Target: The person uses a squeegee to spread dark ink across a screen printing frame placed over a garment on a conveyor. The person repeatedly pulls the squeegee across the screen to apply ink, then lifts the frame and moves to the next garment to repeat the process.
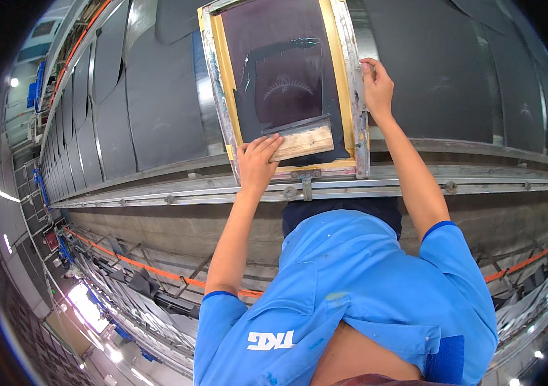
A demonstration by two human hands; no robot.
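A screen-printing frame (360, 132) lies in front of me, with yellow tape along its inner edges and a dark mesh (267, 26). A thin white curved pattern shows through the middle of the mesh, and dark ink smears surround it. Near the frame's close end, a wooden-handled squeegee (303, 143) rests slightly tilted on the mesh. My left hand (258, 161) is closed over the squeegee's left end, at the frame's lower left corner. My right hand (378, 90) grips the right side rail, thumb and fingers around its outer edge.
Dark sheets (438, 77) lie on the long table to both sides, some with faint pale curved marks. A metal rail (222, 195) with bolts runs along the table's near edge, and a small clamp joins the frame to it. Behind me, another row carries orange strips (158, 267).
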